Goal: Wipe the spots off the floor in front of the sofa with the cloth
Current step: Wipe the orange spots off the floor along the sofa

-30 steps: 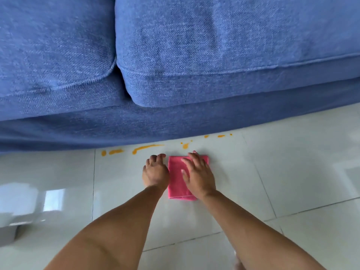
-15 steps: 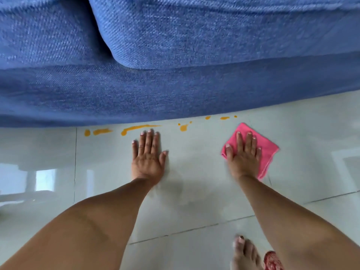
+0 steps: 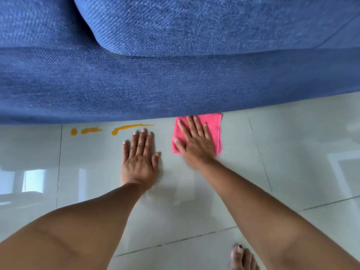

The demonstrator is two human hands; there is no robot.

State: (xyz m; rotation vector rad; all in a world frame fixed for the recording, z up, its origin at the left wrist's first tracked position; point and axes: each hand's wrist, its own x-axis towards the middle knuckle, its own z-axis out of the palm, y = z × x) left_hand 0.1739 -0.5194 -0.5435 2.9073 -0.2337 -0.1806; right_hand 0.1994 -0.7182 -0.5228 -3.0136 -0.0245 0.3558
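Pink cloth (image 3: 214,131) lies flat on the pale tiled floor (image 3: 292,162), its far edge right at the foot of the blue sofa (image 3: 175,75), at about 1 o'clock from the middle of the view. The right hand (image 3: 194,145) presses down on it, palm flat, fingers spread and pointing toward 11 o'clock; it is slightly blurred. The left hand (image 3: 139,162) rests just beside it at 9 o'clock, open and flat on bare tile, holding nothing. Orange spots (image 3: 128,128) run in a row along the sofa's edge, at 10 o'clock from the left hand: a long streak, a shorter smear, a dot. A bare foot (image 3: 241,258) shows at 5 o'clock.
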